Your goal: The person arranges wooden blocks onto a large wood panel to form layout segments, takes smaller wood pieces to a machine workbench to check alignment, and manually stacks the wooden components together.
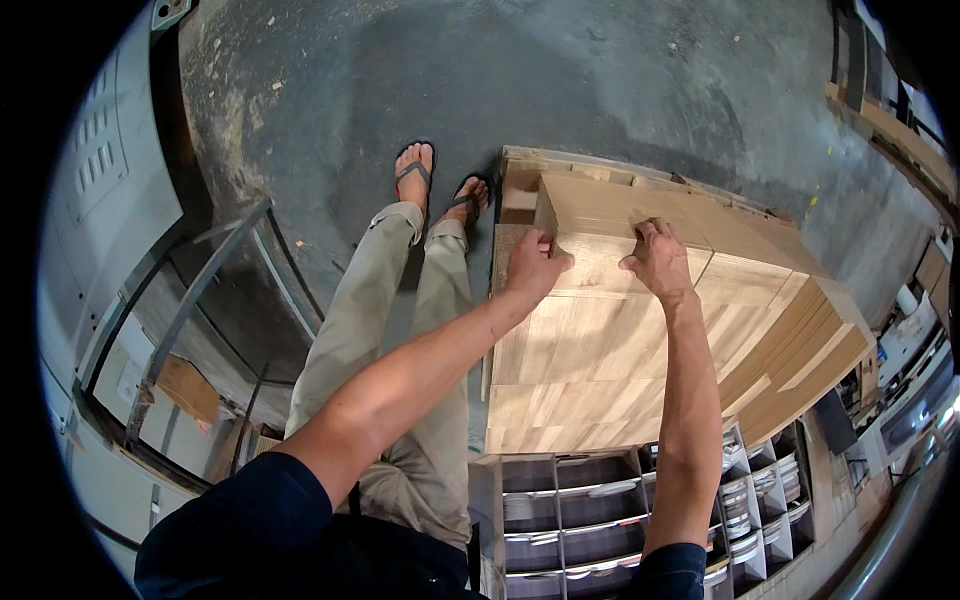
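A stack of light wood-grain boards (pixel 590 340) stands to the right of my legs, with plain brown edges along its far side. My left hand (pixel 535 266) is closed on the near-left corner of a top board (pixel 600 268), its thumb lying on the wood-grain face. Farther right, my right hand (pixel 660 258) grips the same board's far edge. The thumb presses on the face while the bent fingers reach over the edge. What the fingertips touch beneath is hidden.
Another stack of brown-edged boards (pixel 800 355) adjoins on the right. A compartment rack (pixel 560 525) holding rolls of edging strip stands close by. On the left are a dark metal frame (pixel 185 300) and a grey cabinet (pixel 110 160). My sandalled feet stand on grey concrete floor (pixel 450 70).
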A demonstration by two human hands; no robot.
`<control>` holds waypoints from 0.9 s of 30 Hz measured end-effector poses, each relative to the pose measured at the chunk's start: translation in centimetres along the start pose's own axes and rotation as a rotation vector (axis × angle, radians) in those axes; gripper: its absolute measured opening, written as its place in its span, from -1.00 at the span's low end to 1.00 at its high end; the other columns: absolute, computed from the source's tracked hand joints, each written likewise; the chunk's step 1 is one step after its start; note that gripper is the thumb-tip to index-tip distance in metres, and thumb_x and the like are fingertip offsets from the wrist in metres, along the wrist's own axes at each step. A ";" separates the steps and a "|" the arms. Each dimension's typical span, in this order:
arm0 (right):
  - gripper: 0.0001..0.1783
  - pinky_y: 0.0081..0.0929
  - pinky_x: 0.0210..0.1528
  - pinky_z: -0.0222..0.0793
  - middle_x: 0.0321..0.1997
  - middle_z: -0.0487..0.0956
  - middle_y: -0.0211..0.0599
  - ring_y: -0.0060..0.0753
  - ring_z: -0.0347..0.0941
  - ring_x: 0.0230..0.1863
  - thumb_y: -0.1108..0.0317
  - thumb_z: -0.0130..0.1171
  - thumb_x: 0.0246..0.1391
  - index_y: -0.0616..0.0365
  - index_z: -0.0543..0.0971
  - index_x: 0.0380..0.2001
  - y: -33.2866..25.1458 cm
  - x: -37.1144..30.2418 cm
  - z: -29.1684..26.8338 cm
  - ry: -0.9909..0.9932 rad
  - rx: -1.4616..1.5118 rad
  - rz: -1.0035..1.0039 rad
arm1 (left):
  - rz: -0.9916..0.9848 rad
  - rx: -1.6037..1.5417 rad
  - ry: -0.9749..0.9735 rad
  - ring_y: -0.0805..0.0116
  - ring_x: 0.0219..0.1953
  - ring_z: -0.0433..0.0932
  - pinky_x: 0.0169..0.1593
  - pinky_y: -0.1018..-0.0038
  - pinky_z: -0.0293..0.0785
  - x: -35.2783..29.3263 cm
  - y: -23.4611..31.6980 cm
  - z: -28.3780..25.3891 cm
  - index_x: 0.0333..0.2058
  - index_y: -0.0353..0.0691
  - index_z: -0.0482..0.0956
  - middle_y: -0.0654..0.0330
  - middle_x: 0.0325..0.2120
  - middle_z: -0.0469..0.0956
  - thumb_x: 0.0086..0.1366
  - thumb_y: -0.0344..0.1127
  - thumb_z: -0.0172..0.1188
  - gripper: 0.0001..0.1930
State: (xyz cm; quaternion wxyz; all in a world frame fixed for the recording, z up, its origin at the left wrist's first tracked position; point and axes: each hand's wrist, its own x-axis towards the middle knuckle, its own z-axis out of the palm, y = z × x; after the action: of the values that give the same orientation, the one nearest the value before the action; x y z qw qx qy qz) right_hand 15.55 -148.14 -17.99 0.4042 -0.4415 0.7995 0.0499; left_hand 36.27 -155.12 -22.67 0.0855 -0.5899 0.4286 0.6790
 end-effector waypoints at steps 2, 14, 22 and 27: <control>-0.41 -0.27 0.05 0.33 -0.13 0.50 -0.13 -0.02 0.36 -0.03 0.35 0.44 -0.44 0.26 0.52 -0.20 -0.5 0.3 -0.1 0.004 0.011 -0.020 | 0.014 -0.035 0.009 0.38 -0.28 0.54 -0.20 0.49 0.47 0.6 -1.5 0.0 -0.16 -0.38 0.40 0.10 -0.30 0.56 -0.06 -0.39 0.38 -0.53; -0.39 -0.30 0.04 0.35 -0.11 0.50 -0.16 -0.07 0.36 0.00 0.36 0.45 -0.45 0.27 0.52 -0.18 0.2 0.4 -0.1 -0.030 0.081 0.031 | -0.019 -0.053 -0.109 0.44 -0.26 0.48 -0.18 0.53 0.45 1.7 -1.5 -0.6 -0.13 -0.38 0.35 0.17 -0.30 0.48 -0.07 -0.44 0.41 -0.47; -0.35 -0.29 0.06 0.34 -0.09 0.50 -0.18 -0.06 0.36 0.01 0.34 0.46 -0.45 0.22 0.51 -0.14 -0.3 0.6 -0.1 -0.034 0.058 0.009 | -0.057 -0.309 -0.191 0.46 -0.24 0.45 -0.14 0.53 0.42 2.2 -2.0 -1.1 -0.10 -0.38 0.33 0.21 -0.30 0.46 -0.11 -0.50 0.42 -0.42; -0.34 -0.27 0.04 0.34 -0.10 0.51 -0.18 -0.05 0.38 -0.01 0.33 0.47 -0.45 0.20 0.52 -0.13 0.0 0.4 0.0 0.010 0.022 -0.027 | -0.114 -0.345 -0.214 0.43 -0.23 0.47 -0.12 0.51 0.43 2.1 -1.4 -1.0 -0.06 -0.39 0.32 0.19 -0.30 0.47 -0.09 -0.54 0.39 -0.42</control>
State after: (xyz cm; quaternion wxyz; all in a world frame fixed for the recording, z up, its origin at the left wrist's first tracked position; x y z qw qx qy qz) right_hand 15.44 -148.41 -18.25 0.4058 -0.4480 0.7959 0.0334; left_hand 37.28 -155.77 -25.11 0.0665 -0.5437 0.2603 0.7951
